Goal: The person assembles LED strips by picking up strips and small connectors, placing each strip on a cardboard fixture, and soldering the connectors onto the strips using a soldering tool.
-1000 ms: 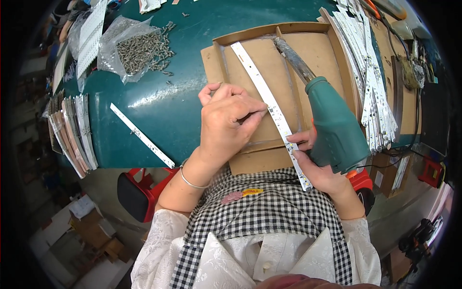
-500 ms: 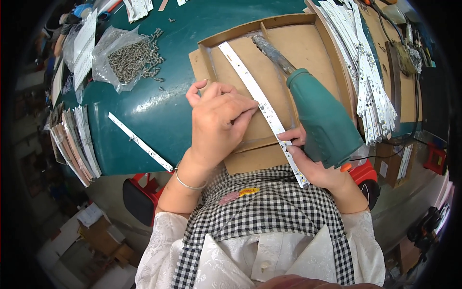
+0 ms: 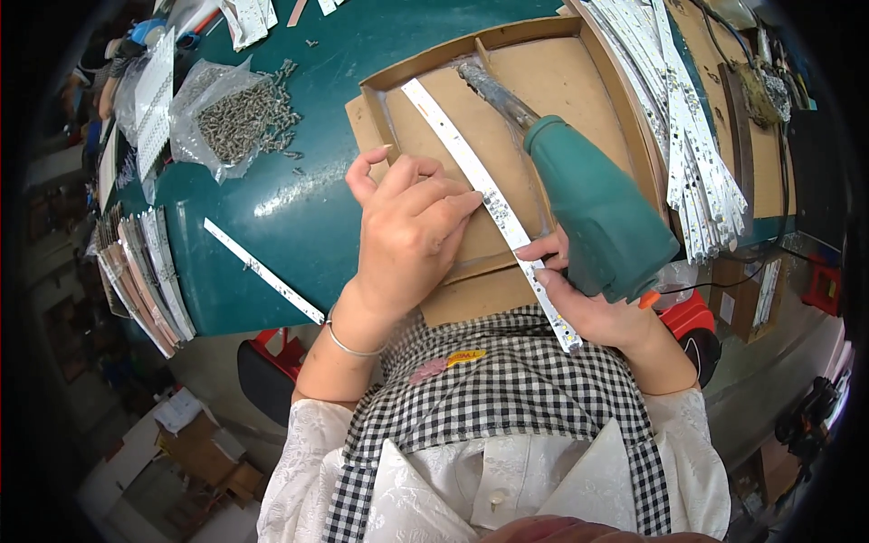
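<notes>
A long white LED strip [image 3: 460,147], dotted with small components, slants over a shallow cardboard tray [image 3: 398,317], its lower end near my apron. My left hand [image 3: 407,222] has thumb and index finger closed at the strip's left edge, the little finger raised. Small dark bits sit on the strip beside those fingertips, too small to name. Further down, my right hand [image 3: 593,303] pinches the strip between thumb and finger. A green power tool [image 3: 602,204] with a worn metal nose lies across that hand. It covers the other fingers, so their grip on it is hidden.
To the left, a clear bag [image 3: 190,118] spills metal screws [image 3: 244,122] onto the green table [image 3: 226,195]. A shorter strip [image 3: 262,271] lies near the front edge. Stacked strips [image 3: 145,281] stand far left; a pile of white strips [image 3: 692,172] lies right of the tray.
The tray and the upper end of the strip appear slightly further left and up. The green tool has shifted a little the same way. Both hands keep their places on the strip.
</notes>
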Tool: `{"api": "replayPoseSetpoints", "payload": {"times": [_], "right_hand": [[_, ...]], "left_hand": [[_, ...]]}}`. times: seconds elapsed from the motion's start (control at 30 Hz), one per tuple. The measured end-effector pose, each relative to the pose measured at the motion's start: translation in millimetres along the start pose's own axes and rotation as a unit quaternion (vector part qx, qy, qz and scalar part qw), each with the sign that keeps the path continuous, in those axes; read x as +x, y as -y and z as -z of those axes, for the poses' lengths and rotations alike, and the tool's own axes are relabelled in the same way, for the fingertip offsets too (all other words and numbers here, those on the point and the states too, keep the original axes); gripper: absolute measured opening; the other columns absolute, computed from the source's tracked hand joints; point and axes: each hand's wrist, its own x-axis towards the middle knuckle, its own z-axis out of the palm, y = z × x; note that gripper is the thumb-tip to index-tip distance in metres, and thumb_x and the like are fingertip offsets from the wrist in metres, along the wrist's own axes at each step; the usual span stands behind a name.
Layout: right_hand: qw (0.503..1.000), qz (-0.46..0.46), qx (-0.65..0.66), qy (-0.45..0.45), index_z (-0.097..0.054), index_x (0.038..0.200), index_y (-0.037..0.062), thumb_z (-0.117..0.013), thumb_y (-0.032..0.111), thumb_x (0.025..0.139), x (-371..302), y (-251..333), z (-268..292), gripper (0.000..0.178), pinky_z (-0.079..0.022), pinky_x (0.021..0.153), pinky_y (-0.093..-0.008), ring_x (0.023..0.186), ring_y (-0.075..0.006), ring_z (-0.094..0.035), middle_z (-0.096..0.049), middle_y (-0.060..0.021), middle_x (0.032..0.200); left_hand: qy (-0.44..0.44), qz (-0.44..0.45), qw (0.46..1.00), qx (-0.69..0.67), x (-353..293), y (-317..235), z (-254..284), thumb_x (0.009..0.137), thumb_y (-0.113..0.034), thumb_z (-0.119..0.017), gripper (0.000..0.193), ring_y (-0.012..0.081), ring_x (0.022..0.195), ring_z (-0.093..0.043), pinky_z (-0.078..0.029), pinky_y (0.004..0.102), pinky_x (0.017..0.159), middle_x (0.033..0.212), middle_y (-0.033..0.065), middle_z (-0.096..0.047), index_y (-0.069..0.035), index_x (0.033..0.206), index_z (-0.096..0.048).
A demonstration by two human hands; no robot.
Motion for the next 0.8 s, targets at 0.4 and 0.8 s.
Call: {"api": "replayPoseSetpoints", "payload": {"times": [0.4,0.8], "right_hand": [[0.967,-0.092,0.194,-0.137,-0.038,0.133,-0.0086,-0.077,0.009,0.076,-38,34,36,0.071,-0.051,0.051,-0.0289,0.074,-0.0175,-0.057,-0.058,-0.0204,0.113],[0.968,-0.141,0.155,-0.134,-0.043,0.13,-0.0091,-0.078,0.003,0.075,-54,38,47,0.067,-0.048,0.053,-0.0268,0.066,-0.0177,-0.055,-0.059,-0.0183,0.1]], "left_hand": [[-0.04,0.107,0.988,-0.103,-11,5,-4,0.064,-0.005,-0.079,0.015,0.0142,0.075,-0.06,-0.032,0.0454,0.094,0.065,-0.0043,-0.063,-0.015,0.071,-0.071],[-0.061,0.12,0.98,-0.144,-18,11,-13,0.063,-0.006,-0.08,0.014,0.0145,0.076,-0.06,-0.031,0.0434,0.093,0.064,-0.0037,-0.064,-0.015,0.07,-0.071]]}}
